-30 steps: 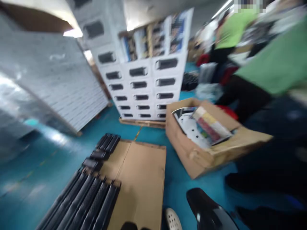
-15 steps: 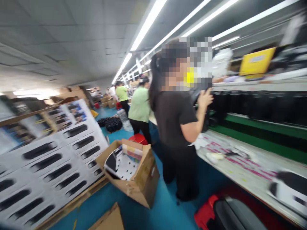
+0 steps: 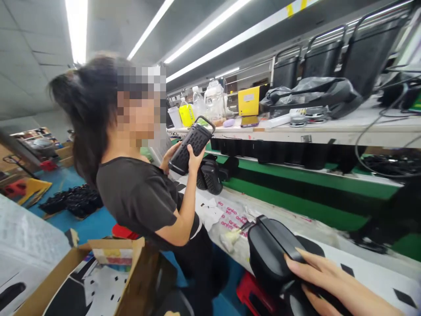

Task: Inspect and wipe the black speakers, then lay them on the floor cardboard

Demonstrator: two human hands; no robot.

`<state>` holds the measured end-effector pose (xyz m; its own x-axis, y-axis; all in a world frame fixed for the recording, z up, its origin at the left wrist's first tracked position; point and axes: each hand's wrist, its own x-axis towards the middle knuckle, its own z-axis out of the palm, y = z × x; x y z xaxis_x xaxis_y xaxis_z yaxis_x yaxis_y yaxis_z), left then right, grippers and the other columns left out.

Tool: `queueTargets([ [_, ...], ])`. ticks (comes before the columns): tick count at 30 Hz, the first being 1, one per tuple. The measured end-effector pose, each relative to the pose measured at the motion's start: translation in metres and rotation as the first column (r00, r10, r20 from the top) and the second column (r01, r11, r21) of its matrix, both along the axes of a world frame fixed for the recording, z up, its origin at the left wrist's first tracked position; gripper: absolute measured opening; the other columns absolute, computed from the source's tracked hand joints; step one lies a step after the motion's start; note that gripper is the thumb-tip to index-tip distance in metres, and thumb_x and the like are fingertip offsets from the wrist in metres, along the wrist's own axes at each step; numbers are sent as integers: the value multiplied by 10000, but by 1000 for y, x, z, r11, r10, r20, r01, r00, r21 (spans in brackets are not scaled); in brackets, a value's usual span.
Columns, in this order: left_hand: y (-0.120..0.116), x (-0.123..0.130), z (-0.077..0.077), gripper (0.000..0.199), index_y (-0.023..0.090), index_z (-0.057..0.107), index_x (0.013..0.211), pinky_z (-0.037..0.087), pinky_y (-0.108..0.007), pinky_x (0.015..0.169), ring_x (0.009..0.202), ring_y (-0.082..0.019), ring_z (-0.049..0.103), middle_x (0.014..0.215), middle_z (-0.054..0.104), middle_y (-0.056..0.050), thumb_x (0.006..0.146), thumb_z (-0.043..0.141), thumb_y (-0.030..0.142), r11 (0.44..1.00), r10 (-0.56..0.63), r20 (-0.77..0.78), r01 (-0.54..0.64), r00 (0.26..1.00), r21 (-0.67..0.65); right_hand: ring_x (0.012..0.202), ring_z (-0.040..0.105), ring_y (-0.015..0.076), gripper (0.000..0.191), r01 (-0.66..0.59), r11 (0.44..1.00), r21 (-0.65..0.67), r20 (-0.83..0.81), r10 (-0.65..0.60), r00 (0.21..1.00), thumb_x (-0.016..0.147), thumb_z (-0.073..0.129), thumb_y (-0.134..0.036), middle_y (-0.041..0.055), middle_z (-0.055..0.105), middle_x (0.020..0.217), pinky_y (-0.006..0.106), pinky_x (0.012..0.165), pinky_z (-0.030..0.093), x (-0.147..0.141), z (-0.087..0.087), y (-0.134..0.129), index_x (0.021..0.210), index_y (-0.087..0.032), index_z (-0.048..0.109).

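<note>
Item: my right hand (image 3: 329, 281), fingers curled around a black casing (image 3: 276, 254), steadying it at the table (image 3: 362, 267) edge; left hand not visible.

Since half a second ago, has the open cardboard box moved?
No: the cardboard box still sits between the white cartons and the co-worker; the camera swung.

- A pale workbench (image 3: 358, 267) runs from centre frame to the lower right; white wipes (image 3: 210, 210), pink-printed labels (image 3: 230, 217) and black speaker housings (image 3: 210, 175) lie on it.
- A green conveyor belt (image 3: 296, 193) runs behind it.
- An upper shelf (image 3: 345, 127) at right carries bottles (image 3: 210, 103), a yellow box (image 3: 249, 101) and a black bag (image 3: 315, 92).
- The blue floor (image 3: 85, 224) at left bears a cardboard box (image 3: 131, 272) and a pile of black parts (image 3: 72, 202).
</note>
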<state>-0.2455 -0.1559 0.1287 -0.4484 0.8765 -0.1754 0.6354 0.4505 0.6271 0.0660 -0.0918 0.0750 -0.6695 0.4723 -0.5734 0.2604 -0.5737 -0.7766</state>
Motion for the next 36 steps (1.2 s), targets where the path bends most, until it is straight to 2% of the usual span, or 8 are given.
queueTargets([
  [2, 76, -25, 32, 355, 228, 591, 1192, 529, -411, 901, 1104, -224, 589, 1242, 596, -86, 899, 579, 427, 982, -13, -48, 22, 999, 190, 265, 437, 133, 492, 9, 1000, 1, -87, -9, 996, 629, 706, -657, -25, 503, 432, 218, 275, 311, -27, 20, 32, 839, -234, 568],
  [4, 131, -50, 50, 493, 148, 591, 1215, 453, -469, 1024, 1202, -257, 552, 1272, 595, -78, 968, 365, 511, 931, -34, -94, 65, 995, 359, 266, 391, 101, 441, 15, 1000, 24, -176, -11, 984, 646, 740, -575, -45, 498, 454, 191, 263, 275, -58, 33, 65, 846, -238, 539],
  [7, 171, -77, 49, 753, 72, 410, 1375, 276, -357, 1174, 1372, -147, 387, 1506, 405, -94, 968, -98, 450, 851, -66, -149, 134, 987, 508, 299, 360, 87, 334, 22, 997, 71, -262, -2, 965, 696, 732, -436, -64, 453, 453, 190, 275, 296, -108, 38, 115, 811, -231, 496],
  [10, 178, -93, 34, 835, 110, 250, 1449, 201, -254, 1184, 1423, -30, 234, 1588, 255, -7, 855, -320, 252, 826, -79, -200, 176, 977, 536, 351, 370, 83, 214, 39, 993, 115, -260, -8, 966, 790, 646, -319, -67, 432, 478, 192, 312, 323, -158, 29, 159, 796, -221, 456],
  [16, 189, -120, 21, 509, 184, 297, 1471, 296, -470, 1182, 1449, -197, 268, 1573, 296, -50, 994, 325, 360, 871, -44, -326, 196, 944, 451, 393, 320, 46, 187, -79, 986, 149, -84, 93, 992, 961, 477, -275, -94, 356, 543, 170, 369, 308, -244, -1, 224, 802, -178, 464],
  [20, 196, -126, 19, 527, 234, 314, 1475, 278, -517, 1177, 1448, -256, 271, 1591, 231, -92, 981, 396, 396, 896, -19, -390, 189, 920, 401, 392, 230, 23, 270, -208, 955, 212, 71, 197, 978, 982, 481, -366, -100, 331, 575, 155, 346, 227, -276, -6, 262, 825, -149, 512],
  [28, 196, -120, 10, 641, 246, 67, 1539, 254, -298, 1200, 1489, -143, 100, 1615, 135, 57, 930, 215, 113, 924, 0, -366, 140, 931, 356, 329, 173, 21, 266, -522, 795, 308, 303, 438, 846, 992, 444, -313, -117, 249, 491, 140, 307, 158, -263, 0, 309, 758, -202, 384],
  [36, 201, -119, 1, 610, 304, 235, 1518, 259, -341, 1226, 1470, -160, 215, 1460, 481, 65, 927, 197, 159, 926, 37, -90, 0, 995, 377, 332, 189, 31, 186, -576, 653, 492, 386, 430, 816, 982, 456, -354, -120, 276, 476, 143, 313, 177, -248, -4, 305, 893, -191, 443],
])
